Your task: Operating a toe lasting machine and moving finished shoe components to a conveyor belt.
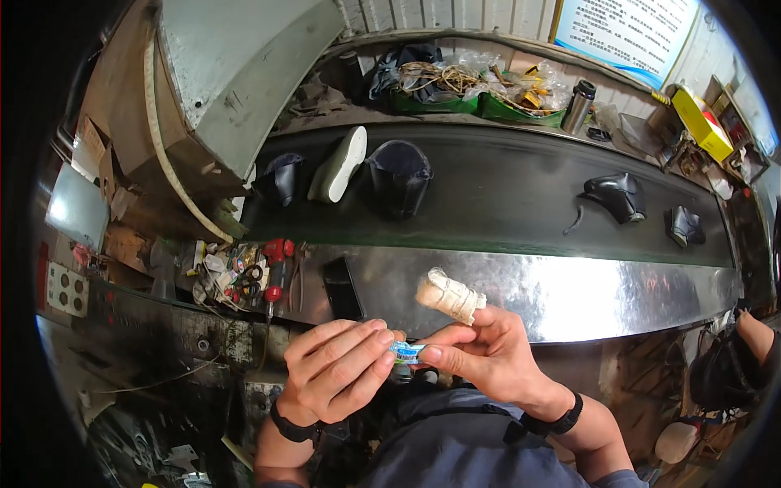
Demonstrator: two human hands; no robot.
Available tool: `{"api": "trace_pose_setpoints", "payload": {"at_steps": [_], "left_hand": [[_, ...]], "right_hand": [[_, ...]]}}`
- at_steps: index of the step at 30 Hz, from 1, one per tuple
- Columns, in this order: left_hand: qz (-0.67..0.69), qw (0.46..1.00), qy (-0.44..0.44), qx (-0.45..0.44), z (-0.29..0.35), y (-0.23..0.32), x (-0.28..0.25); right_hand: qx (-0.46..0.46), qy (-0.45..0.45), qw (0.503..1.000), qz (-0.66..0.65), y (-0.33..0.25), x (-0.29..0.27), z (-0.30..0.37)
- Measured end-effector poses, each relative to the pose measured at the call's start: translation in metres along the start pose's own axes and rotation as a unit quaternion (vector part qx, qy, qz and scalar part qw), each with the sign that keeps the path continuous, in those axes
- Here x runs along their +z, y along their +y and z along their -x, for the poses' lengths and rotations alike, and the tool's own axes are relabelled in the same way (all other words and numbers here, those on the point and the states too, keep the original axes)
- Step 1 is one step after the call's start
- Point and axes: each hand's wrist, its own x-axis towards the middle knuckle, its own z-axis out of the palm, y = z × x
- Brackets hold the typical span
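Both of my hands meet in front of my chest, below a steel ledge [569, 297]. My left hand [338, 366] and my right hand [480, 354] pinch a small blue-and-white wrapper [406, 350] between their fingertips. The index finger of my right hand is wound thick with whitish tape or string [450, 295] and sticks up. Each wrist wears a black band.
A dark conveyor belt [504, 191] runs across, carrying black shoe uppers [399, 175] [618, 195] [683, 224] and a white sole [340, 165]. A phone [342, 289] lies on the ledge. Tools [260, 276] clutter the left. A steel flask [578, 106] stands behind. Another person [732, 366] sits at right.
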Motion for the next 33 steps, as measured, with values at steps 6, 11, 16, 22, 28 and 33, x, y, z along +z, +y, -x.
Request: {"api": "trace_pose_setpoints", "payload": {"at_steps": [6,11,16,22,28,33], "left_hand": [[0.032,0.999,0.038,-0.002,-0.005,-0.001,0.012],[0.041,0.998,0.052,-0.002,-0.009,-0.002,0.016],[0.166,0.979,0.07,-0.092,-0.015,-0.002,0.03],[0.553,0.713,0.06,-0.428,-0.012,0.024,0.052],[0.548,0.662,0.049,-0.509,-0.013,0.02,0.053],[0.561,0.659,-0.028,-0.5,-0.017,0.023,0.035]], "right_hand": [[-0.006,0.012,1.0,0.01,-0.005,-0.003,0.004],[-0.01,-0.005,1.0,-0.028,-0.007,-0.007,0.007],[-0.016,-0.011,1.0,-0.004,-0.01,-0.012,0.006],[-0.037,0.081,0.995,-0.053,0.0,-0.013,0.0],[-0.049,0.145,0.985,0.08,0.007,-0.015,-0.001],[-0.062,0.073,0.995,0.034,-0.006,-0.027,-0.001]]}}
